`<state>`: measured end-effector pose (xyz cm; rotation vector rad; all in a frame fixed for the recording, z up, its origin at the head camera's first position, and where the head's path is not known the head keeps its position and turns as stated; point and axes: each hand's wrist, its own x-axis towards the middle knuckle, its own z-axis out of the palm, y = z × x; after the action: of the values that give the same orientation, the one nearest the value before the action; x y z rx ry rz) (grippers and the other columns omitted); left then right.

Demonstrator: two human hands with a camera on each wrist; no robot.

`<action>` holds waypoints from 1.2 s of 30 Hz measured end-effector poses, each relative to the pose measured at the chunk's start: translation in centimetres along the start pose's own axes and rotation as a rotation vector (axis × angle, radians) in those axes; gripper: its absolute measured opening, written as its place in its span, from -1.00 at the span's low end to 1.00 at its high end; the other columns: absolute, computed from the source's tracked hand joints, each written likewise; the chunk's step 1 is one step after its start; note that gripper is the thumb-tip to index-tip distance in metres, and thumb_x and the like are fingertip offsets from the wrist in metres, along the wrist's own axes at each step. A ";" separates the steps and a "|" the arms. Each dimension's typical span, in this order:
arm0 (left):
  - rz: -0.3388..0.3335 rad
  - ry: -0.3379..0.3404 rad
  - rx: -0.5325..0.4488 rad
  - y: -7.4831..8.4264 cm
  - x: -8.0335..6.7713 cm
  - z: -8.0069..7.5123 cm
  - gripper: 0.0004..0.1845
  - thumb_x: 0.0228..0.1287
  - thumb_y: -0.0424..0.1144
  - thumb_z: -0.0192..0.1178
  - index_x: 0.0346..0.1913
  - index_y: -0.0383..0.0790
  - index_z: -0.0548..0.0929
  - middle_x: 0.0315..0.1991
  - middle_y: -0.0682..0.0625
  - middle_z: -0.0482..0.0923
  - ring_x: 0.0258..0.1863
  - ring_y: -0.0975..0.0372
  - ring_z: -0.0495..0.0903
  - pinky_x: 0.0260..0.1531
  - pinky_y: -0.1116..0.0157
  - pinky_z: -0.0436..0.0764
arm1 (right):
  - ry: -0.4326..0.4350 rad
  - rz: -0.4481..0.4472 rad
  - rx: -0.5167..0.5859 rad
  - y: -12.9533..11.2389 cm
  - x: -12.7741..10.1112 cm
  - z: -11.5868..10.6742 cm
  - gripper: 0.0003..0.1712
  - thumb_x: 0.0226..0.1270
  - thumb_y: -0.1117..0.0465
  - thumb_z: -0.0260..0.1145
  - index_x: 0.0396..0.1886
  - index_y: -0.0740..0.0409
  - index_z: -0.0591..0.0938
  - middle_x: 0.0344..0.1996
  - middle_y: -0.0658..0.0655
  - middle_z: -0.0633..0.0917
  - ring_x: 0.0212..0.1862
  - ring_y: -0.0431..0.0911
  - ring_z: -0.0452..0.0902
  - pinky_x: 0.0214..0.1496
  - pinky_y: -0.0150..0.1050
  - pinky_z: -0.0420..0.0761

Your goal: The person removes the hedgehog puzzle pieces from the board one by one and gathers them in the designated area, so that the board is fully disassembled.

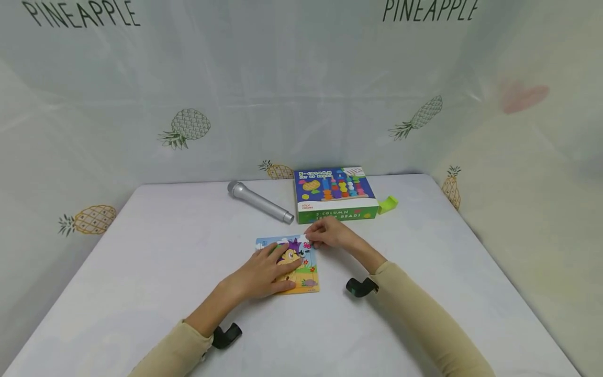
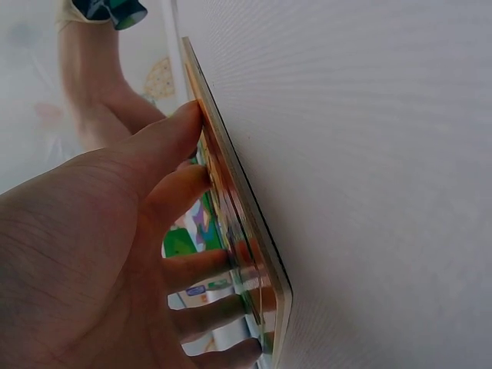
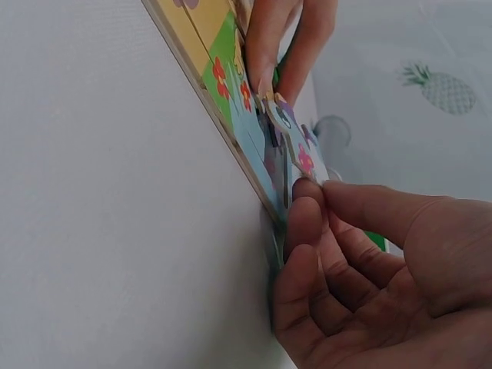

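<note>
Seemingly, the puzzle (image 1: 308, 275) is nearly whole; the right hand (image 1: 328, 232) pinches one unseated piece (image 3: 302, 154), while the left hand (image 1: 265, 272) rests spread on top.

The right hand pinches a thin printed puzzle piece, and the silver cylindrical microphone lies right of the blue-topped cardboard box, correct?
Not quite: the head view shows the microphone lying left of the box; the right hand does pinch the puzzle piece.

Centre of head view: two bare hands (image 1: 266, 272) (image 1: 330, 233), one colourful rectangular picture puzzle (image 1: 307, 273). Below: two black wrist-worn devices (image 1: 227, 336) (image 1: 360, 287). Above: one silver cylindrical microphone (image 1: 260, 201), one blue-and-green cardboard box (image 1: 336, 196), one lime-green object (image 1: 388, 204).
</note>
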<state>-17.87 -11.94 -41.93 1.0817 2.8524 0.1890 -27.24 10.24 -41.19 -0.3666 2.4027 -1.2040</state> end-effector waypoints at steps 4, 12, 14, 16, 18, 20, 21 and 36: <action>0.002 0.010 0.002 0.0 0.0 0.1 -0.45 0.27 0.20 -0.08 0.30 0.19 0.28 0.37 -0.21 0.08 0.31 -0.22 0.09 0.15 -0.21 0.23 | 0.013 0.006 -0.007 0.6 0.1 -0.2 -0.76 0.24 0.09 0.23 -0.19 0.11 0.64 -0.43 0.08 0.69 -0.44 -0.13 0.56 -0.38 -0.30 0.57; 0.000 0.008 0.007 -0.1 0.0 0.2 -0.44 0.26 0.21 -0.08 0.31 0.21 0.27 0.37 -0.21 0.08 0.31 -0.20 0.09 0.17 -0.20 0.22 | 0.028 0.002 -0.008 1.5 -1.3 -1.7 -0.74 0.25 0.10 0.21 -0.16 0.12 0.64 -0.45 0.15 0.68 -0.44 -0.07 0.52 -0.38 -0.28 0.54; -0.005 0.004 0.006 -0.1 -0.1 0.2 -0.44 0.26 0.21 -0.08 0.31 0.21 0.26 0.38 -0.20 0.08 0.32 -0.20 0.08 0.18 -0.20 0.21 | 0.036 0.006 -0.010 1.8 -1.7 -2.2 -0.74 0.25 0.10 0.22 -0.16 0.12 0.65 -0.46 0.15 0.67 -0.45 -0.07 0.51 -0.39 -0.28 0.52; -0.009 0.000 0.000 0.0 -0.1 0.1 -0.44 0.25 0.22 -0.08 0.31 0.22 0.26 0.38 -0.19 0.07 0.32 -0.20 0.07 0.18 -0.20 0.20 | 0.042 0.013 -0.014 2.3 -2.0 -2.6 -0.74 0.25 0.10 0.22 -0.16 0.12 0.65 -0.44 0.14 0.67 -0.45 -0.08 0.49 -0.41 -0.30 0.50; -0.009 0.000 -0.005 0.0 -0.1 0.1 -0.44 0.25 0.22 -0.08 0.31 0.22 0.26 0.38 -0.19 0.07 0.32 -0.20 0.07 0.18 -0.20 0.20 | 0.047 0.020 -0.025 2.7 -2.3 -3.2 -0.74 0.25 0.09 0.21 -0.15 0.11 0.64 -0.43 0.14 0.65 -0.46 -0.09 0.46 -0.41 -0.31 0.47; -0.006 0.003 -0.006 0.0 -0.1 0.1 -0.44 0.26 0.21 -0.08 0.31 0.20 0.27 0.38 -0.20 0.08 0.32 -0.20 0.07 0.18 -0.20 0.21 | 0.055 0.034 -0.026 3.3 -2.7 -3.7 -0.74 0.25 0.08 0.22 -0.15 0.09 0.64 -0.42 0.12 0.64 -0.45 -0.10 0.45 -0.41 -0.32 0.45; -0.005 0.003 -0.006 0.1 -0.1 0.1 -0.44 0.26 0.21 -0.08 0.31 0.20 0.27 0.38 -0.19 0.08 0.32 -0.20 0.07 0.18 -0.20 0.21 | 0.057 0.038 -0.027 3.6 -2.8 -3.9 -0.74 0.25 0.08 0.22 -0.15 0.09 0.64 -0.42 0.12 0.64 -0.45 -0.10 0.44 -0.42 -0.32 0.45; -0.013 0.002 -0.010 0.1 -0.1 0.3 -0.43 0.25 0.21 -0.07 0.32 0.21 0.25 0.39 -0.19 0.05 0.33 -0.20 0.05 0.19 -0.20 0.19 | 0.118 0.115 -0.072 8.1 -6.9 -9.6 -0.60 0.25 0.01 0.20 -0.03 0.15 0.58 -0.40 0.20 0.62 -0.41 -0.07 0.42 -0.53 -0.38 0.35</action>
<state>-17.71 -11.88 -42.22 1.0616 2.8562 0.2041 -26.25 24.52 -40.82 -0.1799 2.5350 -1.1195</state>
